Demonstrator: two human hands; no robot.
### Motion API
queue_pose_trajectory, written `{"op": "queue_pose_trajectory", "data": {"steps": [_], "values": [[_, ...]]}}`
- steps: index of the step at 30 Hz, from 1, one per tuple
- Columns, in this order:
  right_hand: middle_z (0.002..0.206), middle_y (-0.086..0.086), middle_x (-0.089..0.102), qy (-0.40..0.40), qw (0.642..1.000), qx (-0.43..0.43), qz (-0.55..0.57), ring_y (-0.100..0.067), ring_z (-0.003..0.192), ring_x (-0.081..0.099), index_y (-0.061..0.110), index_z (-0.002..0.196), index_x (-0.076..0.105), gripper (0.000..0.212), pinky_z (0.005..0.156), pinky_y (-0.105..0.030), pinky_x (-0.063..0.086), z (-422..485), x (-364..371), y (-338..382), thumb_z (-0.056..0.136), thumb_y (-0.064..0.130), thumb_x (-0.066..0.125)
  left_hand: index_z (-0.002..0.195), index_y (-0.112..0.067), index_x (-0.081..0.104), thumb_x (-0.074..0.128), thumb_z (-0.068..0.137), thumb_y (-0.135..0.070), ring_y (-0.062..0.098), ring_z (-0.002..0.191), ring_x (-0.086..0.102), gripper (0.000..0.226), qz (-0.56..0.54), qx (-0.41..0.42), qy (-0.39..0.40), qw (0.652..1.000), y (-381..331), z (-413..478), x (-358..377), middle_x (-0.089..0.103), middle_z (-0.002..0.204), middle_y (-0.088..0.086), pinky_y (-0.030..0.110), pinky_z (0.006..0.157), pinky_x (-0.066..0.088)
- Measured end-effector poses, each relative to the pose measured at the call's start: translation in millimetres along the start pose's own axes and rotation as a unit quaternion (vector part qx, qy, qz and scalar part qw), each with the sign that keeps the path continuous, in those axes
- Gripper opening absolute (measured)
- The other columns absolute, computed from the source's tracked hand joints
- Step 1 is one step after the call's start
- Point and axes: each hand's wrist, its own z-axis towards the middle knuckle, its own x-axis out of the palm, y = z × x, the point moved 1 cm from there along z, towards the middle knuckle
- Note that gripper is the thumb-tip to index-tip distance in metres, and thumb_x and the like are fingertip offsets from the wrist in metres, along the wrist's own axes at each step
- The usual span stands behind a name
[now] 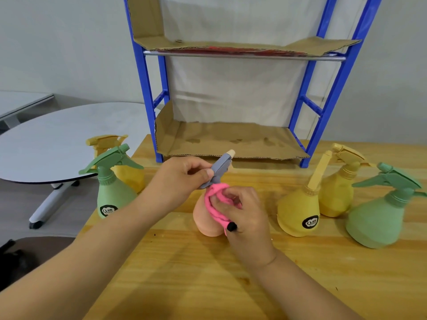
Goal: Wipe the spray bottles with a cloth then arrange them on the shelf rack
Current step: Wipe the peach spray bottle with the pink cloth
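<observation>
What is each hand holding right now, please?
Left hand: grips the grey spray head of the peach bottle.
Right hand: holds the pink cloth against that bottle.

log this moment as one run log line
step: wiping | left hand: grips trigger head of peach bottle | right hand: holds pink cloth on its neck | shelf rack: no bottles yet

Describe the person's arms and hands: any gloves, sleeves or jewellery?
Two bare hands without gloves: the left hand and the right hand. The left forearm and right forearm are uncovered as far as the frame shows; no sleeve, watch, bracelet or ring is visible.
</observation>
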Motion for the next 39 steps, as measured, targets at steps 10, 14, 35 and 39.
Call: {"op": "queue_pose_trajectory", "data": {"steps": [10,14,35,39], "values": [[0.102,-0.001,0.057,-0.062,0.986,0.144,0.062,-0.023,0.098,0.055,0.015,0.109,0.068,0.059,0.079,-0.034,0.05,-9.9,-39.7,-15.4,0.066,-0.025,0.065,0.128,-0.027,0.05,0.055,0.09,-0.012,0.007,0.089,0.061,0.041,0.193,0.041,-0.05,0.979,-11.5,3.4,3.7,0.055,0.111,-0.01,0.029,0.083,0.052],[0.104,0.001,0.057,-0.075,0.98,0.161,0.089,-0.02,0.1,0.054,0.014,0.111,0.067,0.054,0.083,-0.028,0.049,-3.9,-47.4,-5.8,0.071,-0.021,0.064,0.126,-0.034,0.056,0.059,0.085,-0.007,0.012,0.121,0.038,0.049,0.325,0.218,-0.002,0.92,-18.9,21.0,-2.2,0.048,0.134,-0.008,0.03,0.091,0.043],[0.107,0.0,0.051,-0.082,0.995,0.036,-0.039,-0.022,0.094,0.05,0.005,0.109,0.067,0.039,0.079,-0.021,0.043,15.1,-11.1,10.8,0.073,-0.01,0.062,0.108,-0.022,0.071,0.051,0.094,-0.015,-0.003,0.08,0.061,0.025,0.112,0.047,0.091,0.988,-30.1,13.3,-9.5,0.068,0.09,-0.018,0.003,0.067,0.043],[0.1,-0.011,0.062,-0.064,0.995,-0.03,-0.066,-0.026,0.085,0.049,0.004,0.106,0.068,0.026,0.065,-0.034,0.046,23.9,-1.3,21.3,0.083,0.0,0.057,0.105,-0.02,0.071,0.05,0.095,-0.015,-0.015,0.079,0.059,0.025,0.114,0.046,0.087,0.989,-31.3,13.6,-9.0,0.068,0.092,-0.016,-0.002,0.068,0.04]]}}
